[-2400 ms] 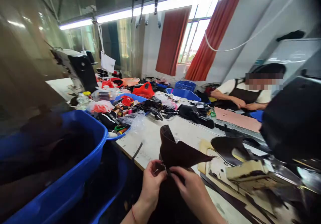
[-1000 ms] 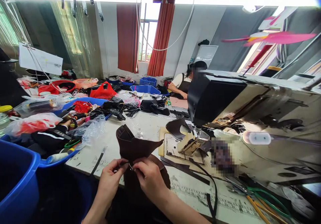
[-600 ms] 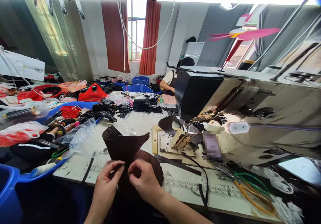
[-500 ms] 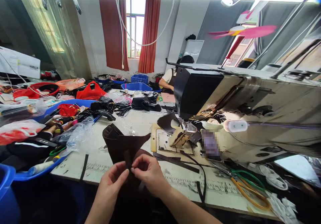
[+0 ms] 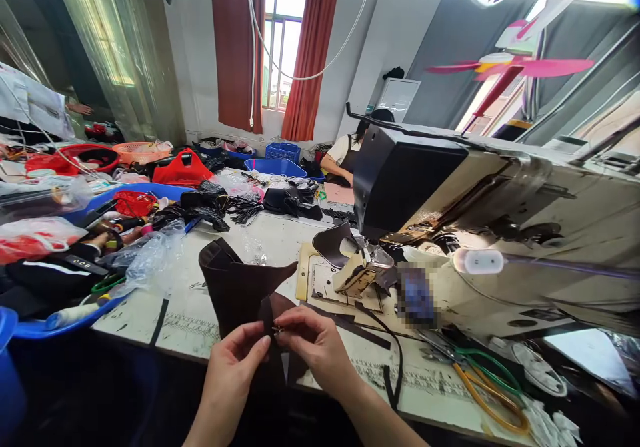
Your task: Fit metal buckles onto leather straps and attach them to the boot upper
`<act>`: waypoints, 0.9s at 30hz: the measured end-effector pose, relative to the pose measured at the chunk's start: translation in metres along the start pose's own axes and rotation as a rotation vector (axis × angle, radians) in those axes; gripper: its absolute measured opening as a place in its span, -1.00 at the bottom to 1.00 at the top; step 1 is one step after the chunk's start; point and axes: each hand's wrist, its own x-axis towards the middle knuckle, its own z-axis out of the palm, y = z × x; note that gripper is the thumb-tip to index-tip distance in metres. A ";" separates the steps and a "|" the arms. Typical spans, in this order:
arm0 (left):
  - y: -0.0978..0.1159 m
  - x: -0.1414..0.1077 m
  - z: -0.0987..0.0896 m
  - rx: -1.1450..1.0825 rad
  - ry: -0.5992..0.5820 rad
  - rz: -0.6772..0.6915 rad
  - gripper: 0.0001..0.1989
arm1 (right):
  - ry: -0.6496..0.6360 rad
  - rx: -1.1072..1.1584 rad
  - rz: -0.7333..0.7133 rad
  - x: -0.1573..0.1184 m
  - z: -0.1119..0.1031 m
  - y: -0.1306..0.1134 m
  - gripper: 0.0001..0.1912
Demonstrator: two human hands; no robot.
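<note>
The person had a dark brown leather piece draped over the near edge of the worktop, probably so the table took the weight while the lower end hung down toward the lap. Both hands met right at that edge. The left hand had its fingers closed in a pinch on the leather, and the right hand was pinched shut too, on what looked like a small metal bit, too tiny to tell exactly what. Holding it that close made sense for fiddly work. Just beside, toward the right, sat the sewing machine, and a blue tub of odds and ends crowded the left edge.
</note>
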 end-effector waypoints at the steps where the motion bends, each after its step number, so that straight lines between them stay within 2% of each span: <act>1: 0.000 0.000 0.000 0.003 0.001 0.002 -0.48 | 0.011 0.006 0.012 0.000 0.000 0.001 -0.88; 9: -0.003 -0.003 0.003 0.009 0.027 0.008 -0.53 | 0.027 -0.061 0.021 -0.002 -0.001 -0.003 -0.85; 15: -0.009 -0.003 0.001 0.012 0.034 0.026 -0.52 | 0.027 0.004 0.085 -0.003 0.000 -0.004 -0.83; 23: 0.000 -0.008 0.003 0.024 0.048 0.055 -0.55 | 0.101 -0.045 -0.036 -0.008 0.006 0.000 -0.86; 27: -0.002 -0.009 0.001 0.036 0.034 0.059 -0.56 | 0.067 0.060 0.053 -0.007 0.004 -0.003 -0.83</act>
